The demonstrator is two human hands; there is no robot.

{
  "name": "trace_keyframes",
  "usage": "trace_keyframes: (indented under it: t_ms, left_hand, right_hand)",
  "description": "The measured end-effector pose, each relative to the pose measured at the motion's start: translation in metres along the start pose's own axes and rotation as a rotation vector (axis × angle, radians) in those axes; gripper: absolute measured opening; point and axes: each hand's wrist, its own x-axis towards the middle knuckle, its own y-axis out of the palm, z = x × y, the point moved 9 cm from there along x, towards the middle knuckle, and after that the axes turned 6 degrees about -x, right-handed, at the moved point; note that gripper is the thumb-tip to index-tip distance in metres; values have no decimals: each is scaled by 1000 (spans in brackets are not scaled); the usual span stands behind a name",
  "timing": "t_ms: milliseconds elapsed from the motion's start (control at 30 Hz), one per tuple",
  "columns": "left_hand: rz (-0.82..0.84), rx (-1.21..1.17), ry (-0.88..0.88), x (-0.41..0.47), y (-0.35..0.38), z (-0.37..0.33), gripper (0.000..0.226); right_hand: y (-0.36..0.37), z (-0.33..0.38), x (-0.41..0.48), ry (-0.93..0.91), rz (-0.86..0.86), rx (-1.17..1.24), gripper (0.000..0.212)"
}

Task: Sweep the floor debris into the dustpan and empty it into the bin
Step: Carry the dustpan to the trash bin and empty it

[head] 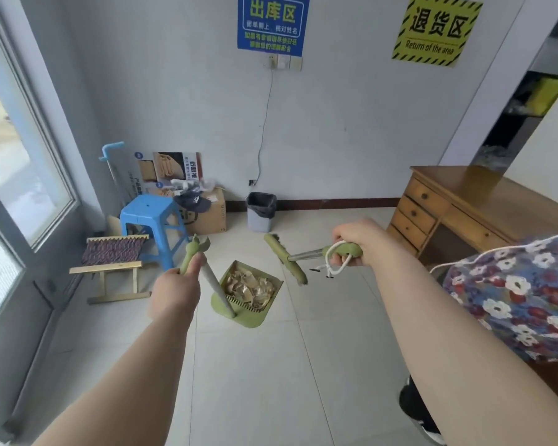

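My left hand grips the green handle of a long-handled dustpan. The pan hangs or rests low over the tiled floor and holds a pile of tan paper scraps. My right hand is closed on the green grip of a broom; its green head is lifted off the floor, just right of the dustpan. A white cord loop dangles from the broom grip. A grey bin with a dark liner stands against the far wall, beyond the dustpan.
A blue plastic stool, a small folding stool and a cardboard box with a cap crowd the far left corner. A wooden desk with drawers stands on the right. Glass door on the left.
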Motion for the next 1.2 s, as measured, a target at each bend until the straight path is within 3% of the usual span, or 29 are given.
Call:
trace_keyframes:
  t_ms: [467, 900, 1067, 1200]
  left_hand:
    - [-64, -118, -82, 178, 139, -111, 69]
    - [50, -113, -103, 385, 259, -214, 72]
    - [93, -152, -101, 460, 305, -257, 82]
    - [82, -270, -151, 504, 341, -275, 76]
  right_hand:
    - [-5, 97, 252, 0, -17, -2, 7]
    - [11, 192, 446, 117, -66, 19, 9]
    - [11, 222, 515, 150, -103, 65, 8]
    - [7, 239, 570, 162, -126, 81, 10]
